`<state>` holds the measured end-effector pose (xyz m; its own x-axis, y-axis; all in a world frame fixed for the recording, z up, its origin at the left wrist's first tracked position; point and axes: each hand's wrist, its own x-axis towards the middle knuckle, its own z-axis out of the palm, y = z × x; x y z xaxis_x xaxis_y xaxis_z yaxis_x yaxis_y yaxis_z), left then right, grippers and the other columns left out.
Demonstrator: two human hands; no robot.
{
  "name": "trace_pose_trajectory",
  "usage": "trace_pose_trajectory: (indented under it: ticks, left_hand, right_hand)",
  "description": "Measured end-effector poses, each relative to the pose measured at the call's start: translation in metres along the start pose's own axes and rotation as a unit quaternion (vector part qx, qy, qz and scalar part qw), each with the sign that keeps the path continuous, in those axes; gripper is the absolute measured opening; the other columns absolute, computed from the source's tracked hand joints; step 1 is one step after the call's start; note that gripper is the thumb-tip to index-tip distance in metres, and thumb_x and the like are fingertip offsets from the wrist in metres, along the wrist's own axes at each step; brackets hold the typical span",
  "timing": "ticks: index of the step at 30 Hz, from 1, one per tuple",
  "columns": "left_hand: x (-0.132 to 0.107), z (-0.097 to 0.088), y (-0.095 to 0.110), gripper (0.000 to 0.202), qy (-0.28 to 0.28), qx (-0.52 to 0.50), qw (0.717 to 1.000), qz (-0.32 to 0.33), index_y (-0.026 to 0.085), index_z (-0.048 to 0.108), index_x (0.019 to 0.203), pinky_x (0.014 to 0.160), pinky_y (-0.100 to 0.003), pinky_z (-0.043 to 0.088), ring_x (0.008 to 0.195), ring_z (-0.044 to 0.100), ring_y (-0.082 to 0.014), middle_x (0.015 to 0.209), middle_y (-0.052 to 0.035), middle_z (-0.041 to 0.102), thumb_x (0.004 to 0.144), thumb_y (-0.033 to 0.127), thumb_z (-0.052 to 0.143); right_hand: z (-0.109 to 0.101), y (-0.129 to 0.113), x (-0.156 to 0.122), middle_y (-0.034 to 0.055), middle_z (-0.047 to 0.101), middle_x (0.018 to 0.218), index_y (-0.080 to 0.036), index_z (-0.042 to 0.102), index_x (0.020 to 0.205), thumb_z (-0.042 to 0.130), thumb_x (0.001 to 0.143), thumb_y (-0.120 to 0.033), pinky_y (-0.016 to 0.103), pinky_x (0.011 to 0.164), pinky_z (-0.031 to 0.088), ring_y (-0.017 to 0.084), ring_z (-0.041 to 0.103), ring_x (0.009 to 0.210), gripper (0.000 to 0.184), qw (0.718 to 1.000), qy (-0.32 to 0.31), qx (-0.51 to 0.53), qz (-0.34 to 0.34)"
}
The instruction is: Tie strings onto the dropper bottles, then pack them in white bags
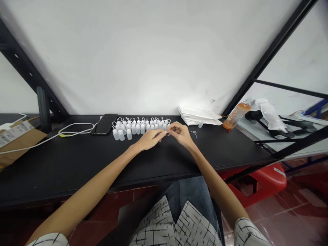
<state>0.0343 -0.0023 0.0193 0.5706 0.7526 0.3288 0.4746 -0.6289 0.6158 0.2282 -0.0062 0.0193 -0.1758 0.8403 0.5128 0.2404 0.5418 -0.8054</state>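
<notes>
As they meet above the black bench (64, 160), the left hand (151, 139) and right hand (180, 134) pinch a small pale loop (167, 134) between their fingertips, keeping it clear of the rows of plastic dropper bottles (133, 129) just beyond; a loose loop (194, 134) lies right of the right hand.

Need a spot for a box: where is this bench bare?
The black bench is bare left of the left hand, below the white cable, and right of the right hand, before the orange drink bottle. Crowded: white dropper bottles beside the phone.
</notes>
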Motion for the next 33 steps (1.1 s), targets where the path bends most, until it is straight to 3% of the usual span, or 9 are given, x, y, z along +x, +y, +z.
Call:
trace_pose_trajectory:
  ticks: [3,7,9,14,18,27,30,33]
  left_hand:
    - [0.0,-0.016,0.008,0.052,0.087,0.072,0.993,0.023,0.018,0.056,0.064,0.061,-0.029,0.036,0.062,0.052,-0.0157,0.062,-0.0011,0.057,0.099,0.049,0.033]
    - [-0.004,-0.053,0.01,0.048,0.262,0.12,0.954,0.081,0.017,0.064,0.067,0.069,-0.029,0.042,0.072,0.059,-0.0164,0.069,-0.0048,0.065,0.098,0.041,0.037]
    - [-0.007,-0.073,0.003,0.05,0.342,0.119,0.93,0.069,0.016,0.066,0.067,0.068,-0.028,0.043,0.068,0.06,-0.015,0.069,-0.0047,0.067,0.099,0.042,0.036]
    - [-0.016,-0.106,-0.029,0.055,0.448,0.1,0.888,-0.02,0.017,0.067,0.061,0.062,-0.026,0.042,0.056,0.057,-0.0121,0.058,-0.0021,0.064,0.098,0.046,0.038]
    - [-0.017,-0.111,-0.041,0.052,0.474,0.069,0.876,-0.051,0.016,0.068,0.061,0.059,-0.024,0.042,0.053,0.057,-0.0111,0.057,-0.0015,0.065,0.097,0.044,0.042]
    - [-0.016,-0.108,-0.036,0.047,0.469,0.079,0.879,-0.041,0.017,0.067,0.059,0.057,-0.024,0.04,0.055,0.059,-0.0111,0.059,-0.0019,0.066,0.095,0.04,0.046]
    - [-0.016,-0.106,-0.035,0.048,0.465,0.079,0.881,-0.038,0.017,0.066,0.059,0.057,-0.025,0.04,0.053,0.057,-0.0113,0.058,-0.0018,0.066,0.095,0.041,0.046]
    - [-0.016,-0.099,-0.026,0.048,0.455,0.096,0.885,-0.01,0.017,0.062,0.057,0.055,-0.025,0.039,0.049,0.053,-0.0105,0.056,-0.0015,0.064,0.095,0.04,0.045]
  right_hand:
    - [0.005,-0.016,0.012,0.0035,0.06,0.083,-0.018,0.064,0.074,0.066,0.079,-0.031,0.025,0.054,0.04,0.014,0.057,0.071,0.014,0.998,0.03,-0.036,-0.042]
    - [0.03,-0.034,0.031,0.0014,0.064,0.08,-0.019,0.064,0.075,0.061,0.078,-0.023,0.025,0.059,0.039,0.014,0.058,0.071,0.006,0.991,-0.003,-0.116,-0.064]
    - [0.049,-0.039,0.037,-0.0002,0.064,0.08,-0.019,0.064,0.075,0.059,0.078,-0.019,0.026,0.062,0.039,0.013,0.058,0.07,0.006,0.98,-0.029,-0.18,-0.08]
    - [0.094,-0.045,0.043,0.001,0.064,0.089,-0.02,0.067,0.08,0.055,0.082,-0.018,0.026,0.061,0.035,0.013,0.056,0.07,0.011,0.945,-0.075,-0.298,-0.109]
    - [0.112,-0.042,0.047,0.003,0.064,0.093,-0.019,0.068,0.084,0.053,0.084,-0.018,0.026,0.056,0.03,0.014,0.056,0.07,0.015,0.926,-0.104,-0.344,-0.111]
    - [0.119,-0.039,0.049,0.0028,0.066,0.097,-0.021,0.07,0.091,0.051,0.088,-0.021,0.026,0.056,0.031,0.014,0.058,0.071,0.018,0.915,-0.108,-0.371,-0.114]
    - [0.116,-0.037,0.046,0.0032,0.066,0.102,-0.021,0.069,0.099,0.051,0.089,-0.022,0.026,0.059,0.035,0.013,0.058,0.069,0.02,0.919,-0.065,-0.372,-0.115]
    - [0.101,-0.031,0.045,0.0038,0.067,0.102,-0.021,0.067,0.105,0.049,0.091,-0.023,0.026,0.062,0.039,0.013,0.058,0.066,0.023,0.924,0.032,-0.365,-0.113]
